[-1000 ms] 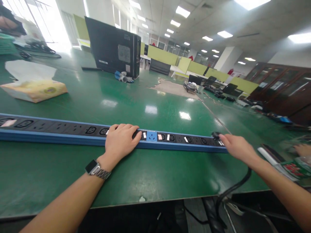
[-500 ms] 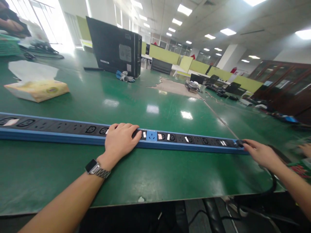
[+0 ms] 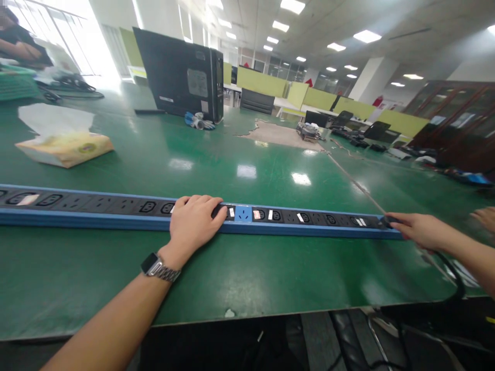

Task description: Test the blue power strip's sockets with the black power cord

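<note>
The green tabletop carries a long blue power distribution strip that lies across it from the left edge of the view to the right, close to the near edge. Compared with a second ago, the strip reaches further to the right, so it has slid lengthwise along the tabletop, and its right end now shows well past where it was.

The left hand stays where it was, laid flat over the strip's socket face near the middle, fingers spread and pressing down rather than closed around anything. The right hand has travelled outward with the strip's end and now pinches the black plug end, where the black cable leaves and drops over the tabletop's edge. My reading is that the strip is being pulled or straightened rather than lifted.

Behind stand a black computer tower and a yellow tissue pack with a tissue sticking up. Another person's hand shows at the far right.

Small white and red labels sit between the sockets, but their writing is too small to read, and no brand can be made out.
</note>
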Available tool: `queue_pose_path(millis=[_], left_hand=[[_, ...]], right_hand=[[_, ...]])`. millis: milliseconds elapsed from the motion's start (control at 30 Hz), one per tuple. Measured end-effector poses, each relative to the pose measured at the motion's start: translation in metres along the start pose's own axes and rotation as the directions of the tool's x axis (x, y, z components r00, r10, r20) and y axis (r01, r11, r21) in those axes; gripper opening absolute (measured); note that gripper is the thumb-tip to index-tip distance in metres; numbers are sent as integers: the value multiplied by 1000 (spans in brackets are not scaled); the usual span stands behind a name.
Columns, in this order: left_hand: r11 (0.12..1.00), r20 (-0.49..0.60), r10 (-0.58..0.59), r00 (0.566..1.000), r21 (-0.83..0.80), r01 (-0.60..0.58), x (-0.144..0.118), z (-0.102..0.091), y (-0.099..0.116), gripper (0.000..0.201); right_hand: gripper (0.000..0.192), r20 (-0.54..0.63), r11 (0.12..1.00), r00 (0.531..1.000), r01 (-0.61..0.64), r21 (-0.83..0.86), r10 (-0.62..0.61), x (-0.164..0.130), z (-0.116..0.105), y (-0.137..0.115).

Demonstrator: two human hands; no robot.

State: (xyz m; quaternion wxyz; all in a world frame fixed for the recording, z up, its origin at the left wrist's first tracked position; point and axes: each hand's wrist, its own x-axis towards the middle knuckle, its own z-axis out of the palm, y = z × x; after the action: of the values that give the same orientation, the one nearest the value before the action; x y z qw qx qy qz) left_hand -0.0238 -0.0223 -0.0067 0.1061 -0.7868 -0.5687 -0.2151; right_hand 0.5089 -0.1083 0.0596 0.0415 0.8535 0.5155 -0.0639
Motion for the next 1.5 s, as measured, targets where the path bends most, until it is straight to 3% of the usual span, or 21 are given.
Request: queue_pose_path(millis=[133,267,367,467,533,633,700,767,900,1000,1067,1133,1200,1267,1367,1433,1500], left_hand=[[1000,11,0,1000,12,0,0,0,-1,41],[1000,3,2,1000,14,-2,0,-1,-1,41],[1000,4,-5,1000,8,5,0,-2,0,41],[1000,8,-12,1000,6,12,0,-3,1,40],[1000,12,-13,1000,7,13,0,-3,0,40],[1000,29,-14,999,5,14,1,-3,0,40],[1000,36,-14,999,3,14,1,-2,0,40],[1000,36,-13,999,1,13,1,-1,-1,40],[1000,27,-10,1000,-7,10,1,-1,-1,41],[1000,31,-6,999,-13,6,0,-2,-2,41],[1000,28,-10,1000,-12,10,0,-2,-1,41],[1000,23,-16,1000,-8,16,1,-2,0,41],[1000,26,-30,999,-2,30,1,-2,2,41],[999,35,-41,999,2,41,2,-3,2,41],[999,39,-38,998,3,38,3,-3,2,41],[999,41,-39,998,3,39,3,-3,2,42],[999,42,-43,998,5,43,3,-3,2,42]], right_hand=[[52,-48,999,998,31,37,-29,5,5,4],[59,136,986,990,-62,152,41,16,1,8],[60,241,995,970,-62,82,41,30,-13,3],[54,266,997,961,-69,-43,78,43,-23,-3],[45,221,990,975,-3,-144,35,48,-23,-4],[40,41,946,993,117,-301,-110,45,-15,-6],[43,-43,921,989,117,-373,-143,38,-8,-10],[45,-52,910,991,91,-405,-123,31,-4,-14],[46,-89,930,987,96,-355,-136,19,10,-15],[52,-266,957,955,53,-284,-131,6,39,-6],[58,-398,975,915,-27,-219,-64,-2,59,0],[58,-428,987,903,-29,-157,-42,-5,65,5],[49,-352,994,932,54,-94,-84,0,48,8],[40,-307,996,948,88,11,-80,11,16,12],[45,-419,981,899,-57,184,130,26,-28,23],[44,-339,982,927,-114,151,160,32,-33,32],[38,-240,994,965,-97,42,105,33,-18,39]])
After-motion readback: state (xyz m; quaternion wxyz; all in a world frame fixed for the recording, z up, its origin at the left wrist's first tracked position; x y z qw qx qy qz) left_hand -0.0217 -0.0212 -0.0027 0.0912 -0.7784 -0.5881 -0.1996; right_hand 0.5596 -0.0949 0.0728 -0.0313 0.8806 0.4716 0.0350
